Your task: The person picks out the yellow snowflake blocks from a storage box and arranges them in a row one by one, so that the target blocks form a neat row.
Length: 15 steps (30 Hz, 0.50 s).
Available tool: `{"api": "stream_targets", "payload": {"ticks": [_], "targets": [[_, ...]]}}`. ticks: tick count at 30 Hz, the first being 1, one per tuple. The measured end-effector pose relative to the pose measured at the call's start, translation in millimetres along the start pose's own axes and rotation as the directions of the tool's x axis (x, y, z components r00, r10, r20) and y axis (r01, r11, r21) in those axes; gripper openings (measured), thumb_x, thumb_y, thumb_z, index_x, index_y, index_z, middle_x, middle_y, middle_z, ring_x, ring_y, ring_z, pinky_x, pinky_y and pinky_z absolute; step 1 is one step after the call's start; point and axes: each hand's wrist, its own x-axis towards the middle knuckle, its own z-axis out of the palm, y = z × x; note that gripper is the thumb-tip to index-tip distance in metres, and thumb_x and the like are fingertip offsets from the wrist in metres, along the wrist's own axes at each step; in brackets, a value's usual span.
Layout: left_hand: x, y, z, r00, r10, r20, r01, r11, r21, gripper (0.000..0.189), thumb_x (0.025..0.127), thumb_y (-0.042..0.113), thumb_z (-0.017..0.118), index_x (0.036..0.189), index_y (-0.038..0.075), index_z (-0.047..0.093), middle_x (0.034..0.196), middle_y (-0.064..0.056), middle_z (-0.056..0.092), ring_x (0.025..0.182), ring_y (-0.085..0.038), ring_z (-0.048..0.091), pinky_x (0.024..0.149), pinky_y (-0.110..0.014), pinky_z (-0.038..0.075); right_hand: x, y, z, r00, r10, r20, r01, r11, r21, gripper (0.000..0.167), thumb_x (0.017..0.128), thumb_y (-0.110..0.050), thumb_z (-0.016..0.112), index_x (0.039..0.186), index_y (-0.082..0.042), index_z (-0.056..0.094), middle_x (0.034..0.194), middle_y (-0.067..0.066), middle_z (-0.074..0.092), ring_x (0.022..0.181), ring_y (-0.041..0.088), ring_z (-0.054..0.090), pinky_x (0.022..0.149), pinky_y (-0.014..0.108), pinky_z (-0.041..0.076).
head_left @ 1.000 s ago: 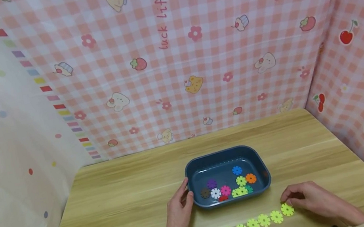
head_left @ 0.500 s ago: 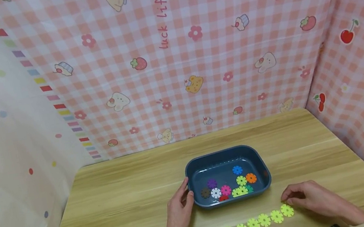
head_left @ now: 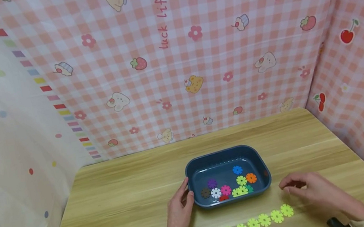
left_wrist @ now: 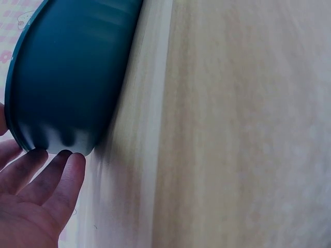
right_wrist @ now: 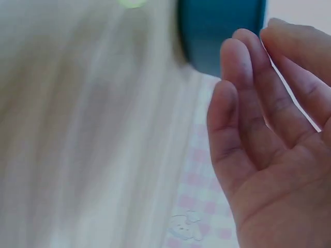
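Observation:
My left hand (head_left: 178,213) rests against the left end of a dark blue tray (head_left: 232,203). In the left wrist view its slightly bent fingers (left_wrist: 70,178) touch the tray's outer wall. The tray holds several notched plastic discs, among them a blue disc (head_left: 237,170), an orange disc (head_left: 251,178), a white disc (head_left: 216,193) and yellow-green ones. In front of it lies a slightly slanting row of yellow-green notched discs (head_left: 253,223). Just above the right-end disc (head_left: 286,211) hovers my right hand (head_left: 311,188), loosely curved, thumb and forefinger apart, holding nothing.
The wooden table (head_left: 128,202) reaches back to a pink checked cloth wall (head_left: 175,70). Another checked cloth (head_left: 359,71) hangs on the right, a white patterned one (head_left: 9,138) on the left.
My right hand has let go of the right-end disc and lifted slightly away from it. That disc has shifted slightly down and left. The left hand and tray stay put.

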Motion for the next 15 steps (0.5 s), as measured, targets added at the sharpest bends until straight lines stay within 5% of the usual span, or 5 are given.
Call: {"api": "stream_targets", "payload": {"ticks": [7, 15], "targets": [[-0.5, 0.4, 0.0, 1.0, 0.0, -0.003, 0.0, 1.0, -0.001, 0.045, 0.106, 0.01, 0.059, 0.15, 0.005, 0.055, 0.143, -0.025, 0.059, 0.114, -0.033, 0.07, 0.094, -0.037, 0.06, 11.0, -17.6, 0.5, 0.976, -0.138, -0.168, 0.128, 0.989, -0.068, 0.007, 0.098, -0.014, 0.073, 0.102, -0.017, 0.078, 0.095, -0.01, 0.074, 0.083, -0.001, 0.064, 0.07, 0.024, 0.06], [-0.7, 1.0, 0.3, 1.0, -0.001, -0.003, 0.001, 1.0, 0.001, 0.045, 0.106, 0.01, 0.059, 0.15, 0.005, 0.054, 0.143, -0.025, 0.059, 0.114, -0.033, 0.07, 0.095, -0.038, 0.06, 32.7, -32.3, 7.7, 0.943, -0.258, -0.212, 0.238, 0.964, -0.115, 0.021, 0.093, -0.007, 0.077, 0.102, -0.026, 0.075, 0.099, -0.009, 0.074, 0.085, 0.001, 0.064, 0.07, 0.026, 0.06]]}}
